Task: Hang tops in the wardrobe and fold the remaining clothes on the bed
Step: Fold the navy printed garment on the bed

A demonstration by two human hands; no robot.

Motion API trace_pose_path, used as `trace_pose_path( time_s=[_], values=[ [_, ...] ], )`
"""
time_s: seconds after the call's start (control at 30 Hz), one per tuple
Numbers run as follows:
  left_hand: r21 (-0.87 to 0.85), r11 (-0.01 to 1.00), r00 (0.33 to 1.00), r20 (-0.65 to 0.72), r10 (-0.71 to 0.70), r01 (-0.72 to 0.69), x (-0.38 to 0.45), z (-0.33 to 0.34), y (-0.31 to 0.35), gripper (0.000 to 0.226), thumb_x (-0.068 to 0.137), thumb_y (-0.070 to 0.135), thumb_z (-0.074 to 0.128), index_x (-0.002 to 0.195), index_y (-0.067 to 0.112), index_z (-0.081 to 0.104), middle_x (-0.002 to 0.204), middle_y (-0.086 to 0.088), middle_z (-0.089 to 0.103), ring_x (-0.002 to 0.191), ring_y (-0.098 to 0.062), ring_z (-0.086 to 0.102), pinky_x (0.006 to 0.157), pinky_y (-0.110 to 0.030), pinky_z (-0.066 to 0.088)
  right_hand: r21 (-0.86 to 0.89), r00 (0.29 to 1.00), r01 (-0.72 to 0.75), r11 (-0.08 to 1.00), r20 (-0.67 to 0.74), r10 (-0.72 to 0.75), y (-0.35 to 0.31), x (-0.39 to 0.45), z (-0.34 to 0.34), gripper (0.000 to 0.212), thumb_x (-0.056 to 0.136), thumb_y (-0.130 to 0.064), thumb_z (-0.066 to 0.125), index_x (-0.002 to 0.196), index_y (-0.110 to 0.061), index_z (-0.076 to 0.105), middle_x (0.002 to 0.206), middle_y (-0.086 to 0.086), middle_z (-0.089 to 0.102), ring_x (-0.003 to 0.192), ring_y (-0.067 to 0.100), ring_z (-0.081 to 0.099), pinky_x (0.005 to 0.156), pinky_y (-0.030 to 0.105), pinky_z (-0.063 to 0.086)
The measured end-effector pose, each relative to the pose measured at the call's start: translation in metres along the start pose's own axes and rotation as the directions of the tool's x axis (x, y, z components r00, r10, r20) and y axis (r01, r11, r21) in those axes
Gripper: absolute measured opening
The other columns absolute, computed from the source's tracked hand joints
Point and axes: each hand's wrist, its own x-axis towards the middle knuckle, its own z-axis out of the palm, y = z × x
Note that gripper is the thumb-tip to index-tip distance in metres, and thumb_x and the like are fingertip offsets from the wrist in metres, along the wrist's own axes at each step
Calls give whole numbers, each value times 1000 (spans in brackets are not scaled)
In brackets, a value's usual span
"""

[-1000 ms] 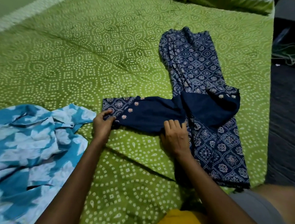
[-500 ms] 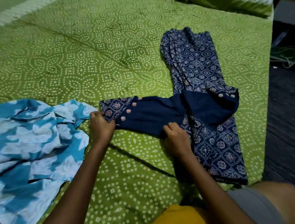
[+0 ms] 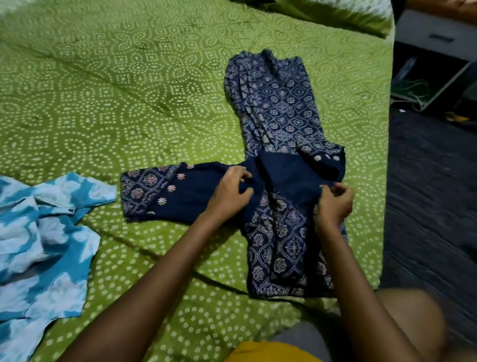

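Green bedspread (image 3: pixel 123 100) under you lies flat. Both your left hand (image 3: pixel 228 191) and right hand (image 3: pixel 334 205) pinch the navy dress (image 3: pixel 282 121); fold the sleeve (image 3: pixel 168 192) inward squarely.

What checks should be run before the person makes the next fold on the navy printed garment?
1. Left hand grips the navy printed garment at its plain dark band: ok.
2. Right hand pinches the same band: ok.
3. Embroidered sleeve lies flat, out to the left: ok.
4. Blue and white tie-dye garment lies apart from the sleeve: ok.
5. Garment fully on the green dotted bedsheet: ok.
6. Layers under the hands smooth: cannot tell.
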Motion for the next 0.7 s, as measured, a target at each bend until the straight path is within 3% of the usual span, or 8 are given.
trace_pose_path(
  time_s=[0.13,0.23,0.43,0.47,0.53,0.6,0.63,0.7],
  values=[
    [-177,984,999,-35,-36,30,16,23,25,20,86,6,61,106,4,60,111,-3,55,92,-10,55,80,-15,45,-108,953,-295,949,33,300,3,47,3,52,74,-23,77,113,-6,48,101,6,50,91,19,50,85,34,46],
    [-320,937,987,-23,-160,144,24,26,31,16,87,5,61,102,8,64,98,3,58,81,-4,55,70,-5,42,87,935,-339,937,138,326,-15,54,19,25,73,-8,75,73,-14,51,78,1,54,79,17,50,65,30,47],
    [-767,571,863,-46,-503,292,13,-18,4,15,97,6,44,93,7,58,90,0,62,67,-5,66,61,-16,49,58,935,93,994,339,-107,-45,7,62,41,81,4,55,120,-10,58,109,3,59,95,15,55,83,26,48],
    [-822,499,835,-53,-547,275,6,-29,-8,17,99,11,42,90,10,57,93,-3,62,66,-6,67,63,-18,50,35,839,250,968,491,-234,-47,-13,69,42,80,2,54,120,-9,58,113,8,60,98,16,55,85,26,47],
    [-897,378,781,-62,-622,230,-8,-49,-34,22,101,23,38,94,11,55,106,-11,60,75,-13,68,71,-23,52,37,473,544,838,811,-343,-46,-54,78,47,71,-9,53,117,-5,61,115,16,61,101,18,54,87,23,41],
    [-933,302,720,-74,-690,193,-22,-70,-60,40,101,37,31,111,5,53,123,-16,53,98,-24,61,87,-32,48,16,100,790,612,983,-156,-39,-86,83,50,72,-21,57,121,-10,61,119,13,61,110,23,50,92,28,35],
    [-942,276,687,-72,-723,193,-28,-81,-72,51,100,43,28,123,3,49,133,-16,48,113,-29,54,99,-37,42,13,18,869,494,998,-58,-34,-98,85,48,78,-24,60,124,-14,59,121,10,59,115,24,46,94,31,32],
    [-946,253,640,-67,-765,203,-36,-97,-88,62,99,50,25,137,3,40,147,-14,37,135,-32,34,113,-44,23,-10,24,923,384,999,-33,-24,-113,84,45,84,-25,61,128,-18,54,124,6,55,119,24,40,96,36,28]
  ],
)
